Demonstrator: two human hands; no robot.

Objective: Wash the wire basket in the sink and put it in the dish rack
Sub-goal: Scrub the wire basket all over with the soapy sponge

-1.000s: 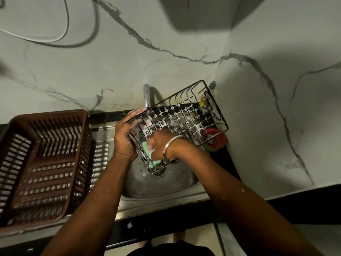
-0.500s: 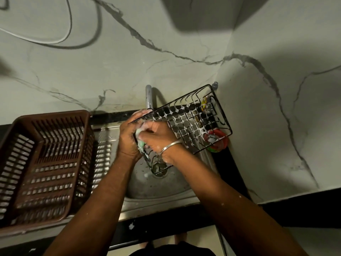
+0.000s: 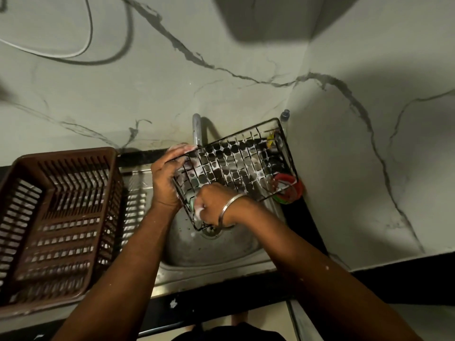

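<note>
A black wire basket [image 3: 236,163], flecked with white suds, is tilted over the round steel sink [image 3: 211,252]. My left hand [image 3: 167,178] grips its left edge, with foam on the fingers. My right hand [image 3: 211,203], a metal bangle on the wrist, holds a green soapy sponge [image 3: 193,201] pressed against the basket's lower left part near the corner. The sponge is mostly hidden by my fingers. The brown plastic dish rack [image 3: 56,217] stands to the left of the sink.
A steel tap [image 3: 197,130] rises behind the basket. A red and green round holder [image 3: 288,190] sits at the sink's right, a small bottle [image 3: 284,116] in the wall corner. The ribbed steel drainboard [image 3: 134,193] lies between rack and sink. Marble walls close in behind and right.
My right hand with the sponge has slid from the basket's upper left down to its lower left part. The left hand keeps its grip; the basket has barely shifted.
</note>
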